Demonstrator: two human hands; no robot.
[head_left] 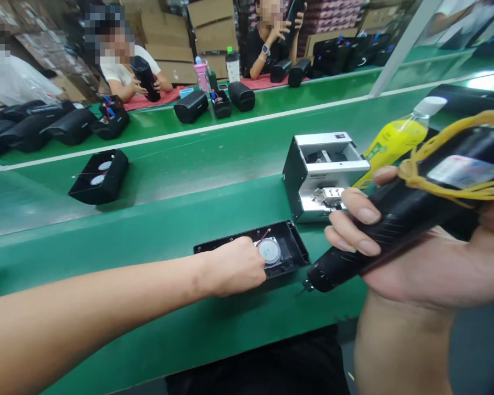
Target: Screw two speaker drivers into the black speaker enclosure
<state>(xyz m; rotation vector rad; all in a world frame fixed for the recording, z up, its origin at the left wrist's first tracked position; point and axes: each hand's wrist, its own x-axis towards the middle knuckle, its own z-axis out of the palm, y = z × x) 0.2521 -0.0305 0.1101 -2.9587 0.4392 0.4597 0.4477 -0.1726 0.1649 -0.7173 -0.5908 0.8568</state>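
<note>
The left hand (234, 266) is down on the black panel (253, 252) at the near edge of the green counter (168, 219), fingers curled shut and pressing on its left half, right beside the round silver speaker (269, 251) with its thin red wire. The right hand (399, 247) grips the black electric screwdriver (395, 219), fingers (354, 211) wrapped tight around the barrel, and the bit hovers just off the panel's near right corner, not touching it. Risk from here, as I judge it: the panel lies close to the counter's edge and is pinned on one side only, so a push from the tool could tip it or skate it off. That red wire sits close to the fingers too and could get snagged. Just behind stands a small metal box (323, 175), with a yellow bottle (395, 140) beside it, near enough for the tool's yellow cord (448, 186) to catch. Hard to make out: the bit's tip is tiny and dark, so whether it carries a screw is unclear. The left fist hides whatever is under it, and the tool's rear runs out of frame. Across the belt, other people handle black speaker bodies (101, 176).
</note>
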